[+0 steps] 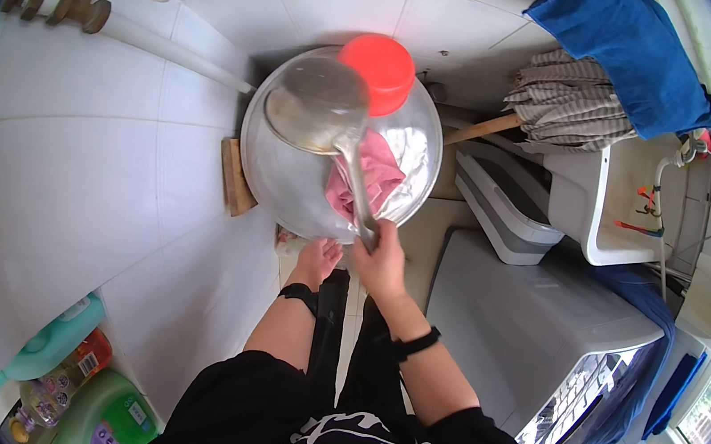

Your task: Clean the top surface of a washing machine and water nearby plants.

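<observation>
My right hand (380,259) grips the handle of a large metal ladle (317,107). Its broad round bowl hangs over the left and far part of a big round silvery metal lid or vessel top (279,185); which of the two I cannot tell. A crumpled pink cloth (383,172) lies on this metal, partly behind the ladle's handle. At the far side sits a red round plastic container (377,68), partly covered by the ladle's bowl. My left hand (318,260) is by the near rim, fingers loosely extended and nothing seen in it.
White tiled walls rise left and behind, with a pipe (180,57) along them. A wood piece (237,178) stands at the metal's left. Rightward are a grey-white basin (505,215), a grey appliance (521,325), a sink (579,197) and a striped mop (569,102). Bottles (110,414) stand lower left.
</observation>
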The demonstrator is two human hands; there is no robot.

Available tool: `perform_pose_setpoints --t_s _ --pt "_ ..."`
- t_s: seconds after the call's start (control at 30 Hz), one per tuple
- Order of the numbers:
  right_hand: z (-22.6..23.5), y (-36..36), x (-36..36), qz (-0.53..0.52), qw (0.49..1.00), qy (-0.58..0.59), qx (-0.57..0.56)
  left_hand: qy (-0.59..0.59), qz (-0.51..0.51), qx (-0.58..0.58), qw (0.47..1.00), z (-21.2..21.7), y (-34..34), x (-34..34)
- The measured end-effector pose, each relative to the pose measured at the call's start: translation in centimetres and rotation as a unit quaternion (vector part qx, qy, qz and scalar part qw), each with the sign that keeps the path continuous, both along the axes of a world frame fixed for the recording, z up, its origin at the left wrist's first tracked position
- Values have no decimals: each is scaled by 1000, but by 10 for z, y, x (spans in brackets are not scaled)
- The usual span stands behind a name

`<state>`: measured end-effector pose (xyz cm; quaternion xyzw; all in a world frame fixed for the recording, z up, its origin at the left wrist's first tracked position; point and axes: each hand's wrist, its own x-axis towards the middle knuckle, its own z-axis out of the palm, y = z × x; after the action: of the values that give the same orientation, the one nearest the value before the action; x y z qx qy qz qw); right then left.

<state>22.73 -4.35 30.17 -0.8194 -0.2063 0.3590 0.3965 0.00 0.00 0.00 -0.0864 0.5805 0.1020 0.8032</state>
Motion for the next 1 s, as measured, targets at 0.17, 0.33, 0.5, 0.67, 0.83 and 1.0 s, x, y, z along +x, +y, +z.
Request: perform_pose_setpoints --t_s 0.17,0.33,0.5,0.67,0.83,1.0 --pt "-14 -167 33 -125 992 -21 -22 127 22 -36 991 54 -14 66" --pt "-21 -276 67 -257 945 197 -49 137 74 -41 987 55 -37 93" --pt "-34 -326 84 -347 868 355 -5 176 178 -59 966 73 -54 111" --pt "-20 -345 86 -351 815 457 56 163 51 73 983 109 -77 94" --pt "18 -367 97 -317 763 548 129 151 22 169 974 165 -89 92" --pt "25 -331 118 -248 694 658 155 139 22 205 969 211 -78 80"
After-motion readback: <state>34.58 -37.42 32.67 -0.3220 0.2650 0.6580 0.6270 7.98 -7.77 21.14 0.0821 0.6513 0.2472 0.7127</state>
